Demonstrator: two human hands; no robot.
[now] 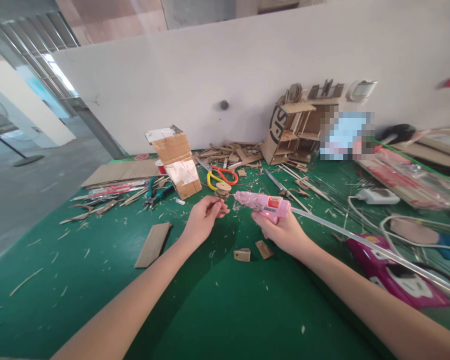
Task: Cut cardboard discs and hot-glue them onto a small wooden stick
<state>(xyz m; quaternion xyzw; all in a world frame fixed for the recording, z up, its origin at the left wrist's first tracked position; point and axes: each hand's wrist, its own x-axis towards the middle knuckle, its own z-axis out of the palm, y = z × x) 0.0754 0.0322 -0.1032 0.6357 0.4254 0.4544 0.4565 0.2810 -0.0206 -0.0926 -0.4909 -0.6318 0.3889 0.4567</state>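
My right hand [281, 232] is wrapped round the grip of a pink hot glue gun [260, 202], its nozzle pointing left and a long clear glue stick [345, 232] trailing out of its back. Just left of the nozzle, my left hand [206, 217] pinches a small piece built of round cardboard discs [223, 189]. How the fingers meet that piece is partly hidden. Two small cardboard pieces [242, 255] with holes lie on the green table below the gun. A flat cardboard rectangle [153, 245] rests left of my left hand.
Behind my hands lie orange and yellow scissors [225, 176], a standing folded cardboard piece [178, 165] and a heap of cardboard scraps [232, 152]. Green-handled pliers [150, 194] are at the left. A cardboard shelf model [290, 130] stands at the back; a magenta object [401, 280] is by my right forearm.
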